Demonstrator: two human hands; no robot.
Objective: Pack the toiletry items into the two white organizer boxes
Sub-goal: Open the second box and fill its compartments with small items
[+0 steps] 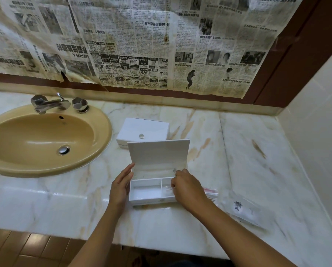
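Organizer box sits open on the surface, barely filled. Left hand lies flat against its side; right hand pinches something thin into a compartment. Packets wait nearby; second box is shut behind.

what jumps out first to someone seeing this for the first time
Old newspaper covers the wall behind the counter, above a tan sink at left. At centre an open white box stands with its lid up; the left hand steadies its side, and the right hand reaches into its right compartment.
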